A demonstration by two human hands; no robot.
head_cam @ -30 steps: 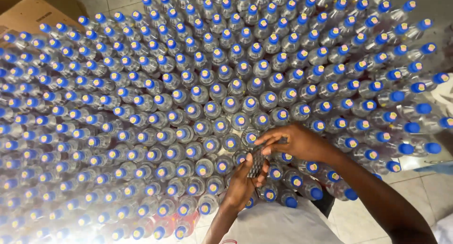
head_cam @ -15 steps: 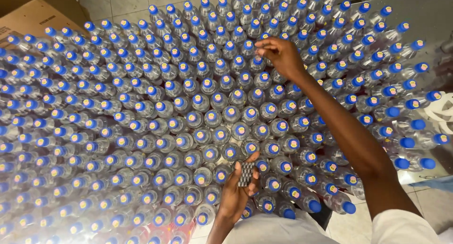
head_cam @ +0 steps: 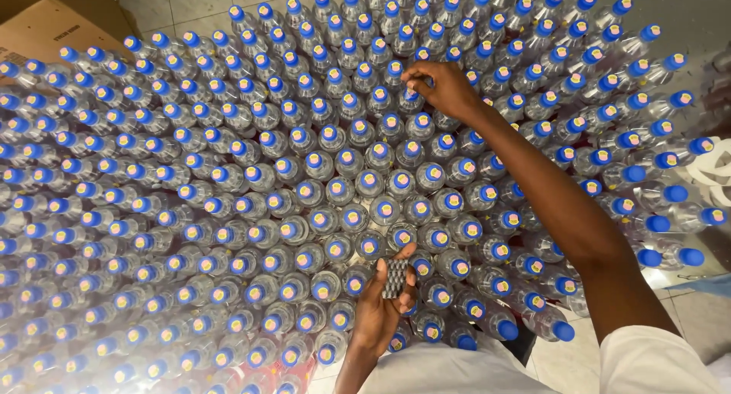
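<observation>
Right hand [head_cam: 445, 88] pinched narrow on cap of a far clear bottle [head_cam: 411, 98] | left hand [head_cam: 381, 306] near, gripping dark strip of small stickers [head_cam: 394, 278] | better done pressing flat, centred on blue cap, neighbouring bottles [head_cam: 228, 181] undisturbed | reached farther than half a second back; strip hand barely shifted.

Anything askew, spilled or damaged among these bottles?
No spill or damage visible. One difference: clear plastic bottles with plain blue caps at the right edge lack the round stickers on the other caps.
</observation>
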